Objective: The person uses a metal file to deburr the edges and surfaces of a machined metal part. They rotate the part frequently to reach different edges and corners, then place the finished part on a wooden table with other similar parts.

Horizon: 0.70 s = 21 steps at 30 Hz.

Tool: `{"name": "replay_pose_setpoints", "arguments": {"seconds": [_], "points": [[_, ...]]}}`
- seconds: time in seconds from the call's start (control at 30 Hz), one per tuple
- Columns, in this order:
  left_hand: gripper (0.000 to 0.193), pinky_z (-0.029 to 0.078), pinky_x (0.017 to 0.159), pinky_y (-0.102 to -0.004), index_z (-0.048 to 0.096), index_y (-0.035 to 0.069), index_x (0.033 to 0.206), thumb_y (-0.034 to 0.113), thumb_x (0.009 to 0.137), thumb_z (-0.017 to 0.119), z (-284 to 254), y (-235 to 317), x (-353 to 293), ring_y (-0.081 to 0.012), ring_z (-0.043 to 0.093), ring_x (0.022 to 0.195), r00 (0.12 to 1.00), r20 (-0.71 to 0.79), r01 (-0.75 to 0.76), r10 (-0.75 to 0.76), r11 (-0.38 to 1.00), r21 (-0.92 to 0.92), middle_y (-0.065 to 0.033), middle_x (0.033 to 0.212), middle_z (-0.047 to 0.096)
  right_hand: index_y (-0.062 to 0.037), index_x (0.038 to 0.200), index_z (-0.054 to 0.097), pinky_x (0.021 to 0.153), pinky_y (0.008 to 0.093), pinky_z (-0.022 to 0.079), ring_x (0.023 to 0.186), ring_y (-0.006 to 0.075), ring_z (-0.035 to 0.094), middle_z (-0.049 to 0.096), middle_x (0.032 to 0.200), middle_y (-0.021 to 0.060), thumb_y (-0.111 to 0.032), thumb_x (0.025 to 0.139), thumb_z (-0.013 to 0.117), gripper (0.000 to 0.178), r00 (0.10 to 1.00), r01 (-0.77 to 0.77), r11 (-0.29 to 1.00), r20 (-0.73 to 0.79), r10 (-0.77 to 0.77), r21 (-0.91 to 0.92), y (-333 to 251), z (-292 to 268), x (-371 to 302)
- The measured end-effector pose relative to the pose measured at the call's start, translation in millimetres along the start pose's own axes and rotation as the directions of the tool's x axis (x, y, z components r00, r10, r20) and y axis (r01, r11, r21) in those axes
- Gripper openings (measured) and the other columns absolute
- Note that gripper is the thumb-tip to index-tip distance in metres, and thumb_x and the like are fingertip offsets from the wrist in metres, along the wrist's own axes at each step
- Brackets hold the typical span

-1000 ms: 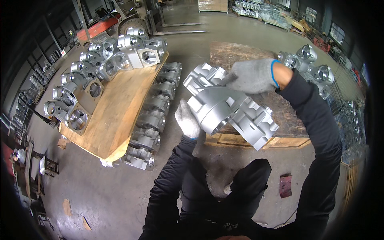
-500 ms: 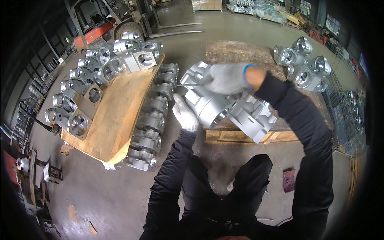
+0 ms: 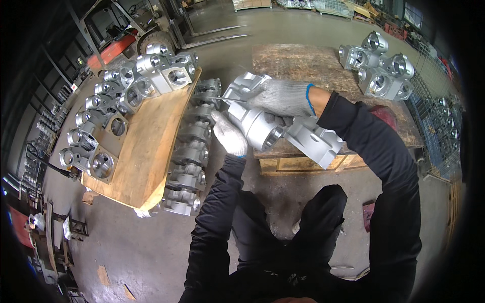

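A silver metal casting with round bored openings lies on the worn wooden table in front of me. My right hand, in a grey knit glove with a blue cuff, is closed over its upper part around a thin metal tool pointing left. The tool's exact kind does not show. My left hand, also gloved, holds the casting's left side; some of its fingers are hidden. A second part with flat silver faces sits right of the round body; whether they are joined I cannot tell.
On the left, a plywood board carries several castings, with more castings stacked below its edge. Other castings stand at the table's far right, near a wire cage. A forklift is at the back left.
My right hand and the thin tool have shifted slightly over the casting. My left hand stays at its side. A red object on the table now shows behind my right arm.
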<state>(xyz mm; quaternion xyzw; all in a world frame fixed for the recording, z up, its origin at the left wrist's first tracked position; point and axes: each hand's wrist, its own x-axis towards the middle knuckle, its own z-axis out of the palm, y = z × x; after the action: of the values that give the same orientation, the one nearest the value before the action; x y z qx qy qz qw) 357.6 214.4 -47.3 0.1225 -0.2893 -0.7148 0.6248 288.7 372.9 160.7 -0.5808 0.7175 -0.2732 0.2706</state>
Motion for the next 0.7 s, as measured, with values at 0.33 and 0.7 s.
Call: {"name": "replay_pose_setpoints", "arguments": {"seconds": [0.33, 0.7], "points": [[0.06, 0.037, 0.117, -0.0313, 0.052, -0.006, 0.146, 0.044, 0.114, 0.041, 14, -4, 6, -0.018, 0.053, 0.132, 0.982, 0.179, 0.021, -0.063, 0.973, 0.228, -0.0137, 0.143, 0.058, -0.0003, 0.11, 0.072, 0.046, 0.0343, 0.054, 0.054, 0.0202, 0.068, 0.071, 0.076, 0.0114, -0.024, 0.1, 0.052, 0.032, 0.994, -0.109, 0.97, -0.045, 0.101, -0.216, 0, -9, 5], [0.072, 0.031, 0.12, -0.0358, 0.037, -0.008, 0.155, 0.051, 0.114, 0.032, 23, -16, 16, -0.0222, 0.041, 0.142, 0.99, 0.139, 0.002, -0.019, 0.993, 0.122, -0.0191, 0.159, 0.04, -0.0013, 0.095, 0.08, 0.077, 0.0475, 0.058, 0.084, 0.0428, 0.073, 0.073, 0.091, 0.0268, -0.026, 0.079, 0.067, 0.033, 0.99, -0.101, 0.598, -0.142, -0.021, -0.795, -35, 1, 15]]}}
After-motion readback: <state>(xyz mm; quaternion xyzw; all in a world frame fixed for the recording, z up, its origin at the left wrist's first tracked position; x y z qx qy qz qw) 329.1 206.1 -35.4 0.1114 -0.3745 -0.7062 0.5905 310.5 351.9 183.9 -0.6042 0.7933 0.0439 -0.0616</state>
